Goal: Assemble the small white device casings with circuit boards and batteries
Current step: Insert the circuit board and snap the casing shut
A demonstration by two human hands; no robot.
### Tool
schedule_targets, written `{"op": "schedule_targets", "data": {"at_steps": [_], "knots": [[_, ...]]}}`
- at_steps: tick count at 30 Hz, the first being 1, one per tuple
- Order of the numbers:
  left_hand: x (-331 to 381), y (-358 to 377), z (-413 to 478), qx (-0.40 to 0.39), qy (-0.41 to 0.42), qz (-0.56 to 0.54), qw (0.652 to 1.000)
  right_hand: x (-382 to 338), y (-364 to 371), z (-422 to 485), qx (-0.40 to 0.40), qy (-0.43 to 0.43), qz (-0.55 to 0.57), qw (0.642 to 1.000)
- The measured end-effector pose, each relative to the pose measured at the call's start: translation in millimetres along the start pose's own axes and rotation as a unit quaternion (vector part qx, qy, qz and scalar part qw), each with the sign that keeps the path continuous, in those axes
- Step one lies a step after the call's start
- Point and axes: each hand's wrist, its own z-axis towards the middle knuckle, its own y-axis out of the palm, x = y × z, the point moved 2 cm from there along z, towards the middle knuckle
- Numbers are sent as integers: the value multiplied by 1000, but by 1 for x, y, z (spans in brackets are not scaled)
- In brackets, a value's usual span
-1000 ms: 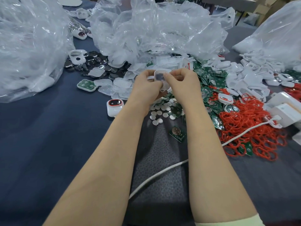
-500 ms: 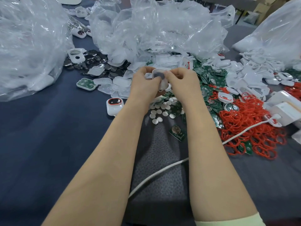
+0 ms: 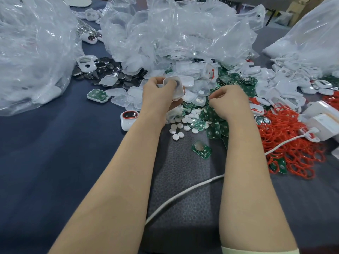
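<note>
While the left hand [image 3: 157, 96] grips a casing [image 3: 174, 86] just beside the boards [image 3: 213, 123], the right hand [image 3: 229, 101] curls its fingers [image 3: 215, 96] over them; if they hold one, I cannot tell. Next, probably, a board must sit inside.

Table under dark blue cloth [image 3: 45, 162]. Grey textured mat [image 3: 181, 180] at 6 o'clock, with a white cable [image 3: 183, 194] crossing it toward 3. Lone green circuit board [image 3: 201, 149] carrying a coin cell sits at the mat's far edge. Small white discs [image 3: 183, 125] are scattered just beyond it, touching a heap of green boards [image 3: 214, 129]. Red rings [image 3: 293, 149] piled at 3, white boxes [image 3: 324, 121] beside them. Dark discs [image 3: 106, 70] at 11. One white casing with red-rimmed face [image 3: 128, 119] lies alone on the cloth at 10. Clear plastic bags [image 3: 27, 52] at 10, 12 and 2.
</note>
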Motion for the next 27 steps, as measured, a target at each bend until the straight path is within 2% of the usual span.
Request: {"op": "schedule_targets", "data": {"at_steps": [4,10,14,17,20,24,27], "knots": [[1,0,0,3,8,16,1000,5,-9,0,24,33,-12,999],[1,1,-2,11,15,30,999,1,-13,-10,-115,20,-48,992],[1,3,-6,-21,5,-1,1000,-3,-15,-12,-141,13,-82,987],[2,4,-7,-38,-2,-9,999,-3,-15,-11,-110,0,-36,993],[1,5,-5,-53,-43,-35,997,-7,-13,-9,-10,-36,93,995],[3,8,-3,-53,-87,-65,993,-21,-8,-11,57,-90,258,960],[5,8,-5,-43,-107,-96,989,-31,-4,-14,73,-135,279,948]]}}
